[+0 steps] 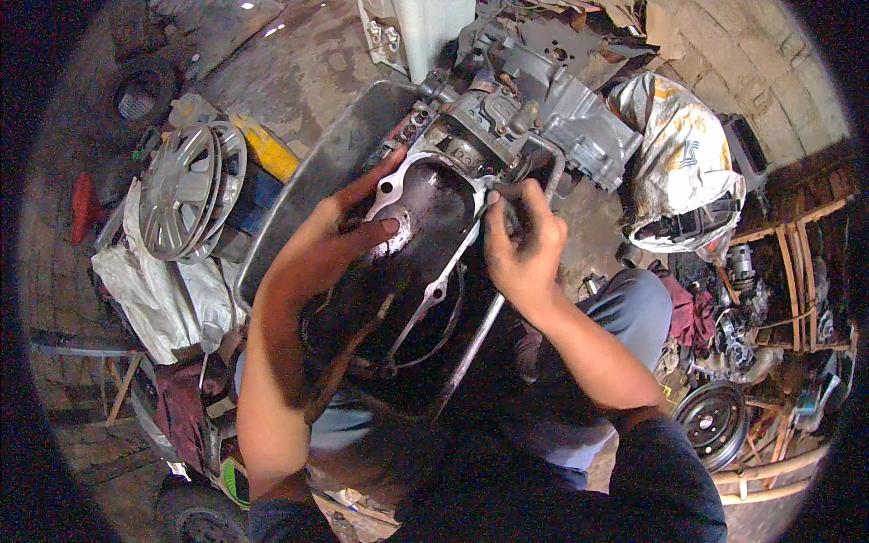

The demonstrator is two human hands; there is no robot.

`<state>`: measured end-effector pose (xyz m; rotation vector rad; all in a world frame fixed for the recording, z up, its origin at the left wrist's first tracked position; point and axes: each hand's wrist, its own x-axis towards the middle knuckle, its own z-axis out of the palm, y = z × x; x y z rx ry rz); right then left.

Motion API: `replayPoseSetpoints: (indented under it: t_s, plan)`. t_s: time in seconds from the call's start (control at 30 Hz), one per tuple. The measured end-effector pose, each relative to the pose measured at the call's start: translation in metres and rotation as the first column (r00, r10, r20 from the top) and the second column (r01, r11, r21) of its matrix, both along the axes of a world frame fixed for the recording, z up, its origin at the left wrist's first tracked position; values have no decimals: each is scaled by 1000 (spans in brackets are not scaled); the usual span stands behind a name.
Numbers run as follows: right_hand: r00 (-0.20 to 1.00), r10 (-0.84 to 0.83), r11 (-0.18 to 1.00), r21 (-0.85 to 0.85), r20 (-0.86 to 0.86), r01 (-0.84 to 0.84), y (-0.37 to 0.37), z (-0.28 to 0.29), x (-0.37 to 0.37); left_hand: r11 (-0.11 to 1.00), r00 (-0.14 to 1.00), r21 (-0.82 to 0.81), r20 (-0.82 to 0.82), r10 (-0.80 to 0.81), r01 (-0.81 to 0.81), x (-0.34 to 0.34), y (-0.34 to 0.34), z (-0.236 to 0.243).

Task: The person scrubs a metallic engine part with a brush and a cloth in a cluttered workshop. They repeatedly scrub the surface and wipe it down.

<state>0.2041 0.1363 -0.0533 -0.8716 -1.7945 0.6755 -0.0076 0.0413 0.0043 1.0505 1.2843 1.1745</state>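
A dark, open cast-metal housing [437, 291] with a bright rim and bolt holes lies tilted in front of me, joined at its far end to a grey mechanical assembly [493, 118]. My left hand [348, 226] grips the housing's left rim, the thumb over its inner side and the fingers around the outside. At the opposite rim, near a bolt hole, my right hand [525, 240] pinches with thumb and forefinger. Whatever lies between those fingertips is too small to make out. A long metal bar [472, 348] slants below the right hand.
Beneath the assembly is a dark basin [303, 172]. Wheel covers [179, 192] and a yellow object [264, 147] are on the left. To the right stand a white sack [683, 149], a black wheel rim [713, 423] and several metal parts [738, 335]. A white post [421, 36] rises behind.
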Motion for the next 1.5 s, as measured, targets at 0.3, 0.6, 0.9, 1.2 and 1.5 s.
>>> replayPoseSetpoints:
  t_s: [0.3, 0.6, 0.9, 1.2, 1.5]
  plan:
    - [1000, 2, 999, -37, 25, -1, 26, 31, 26, 999, 997, 38, -75, 9, -6, 4, -5, 2]
    - [975, 79, 933, -330, -205, -145, 27, 55, 36, 997, 960, -77, -280, -3, -19, 9, -6, 24]
    - [939, 58, 945, 286, 340, -162, 34, 52, 33, 994, 993, -108, -111, -27, 15, -1, 2, 9]
    - [920, 44, 984, 140, 388, -106, 29, 42, 17, 999, 975, -4, -222, -32, 32, 6, 2, 11]
    - [927, 84, 992, -122, 365, -42, 25, 55, 12, 998, 967, 46, -255, -22, 34, 5, 0, 9]
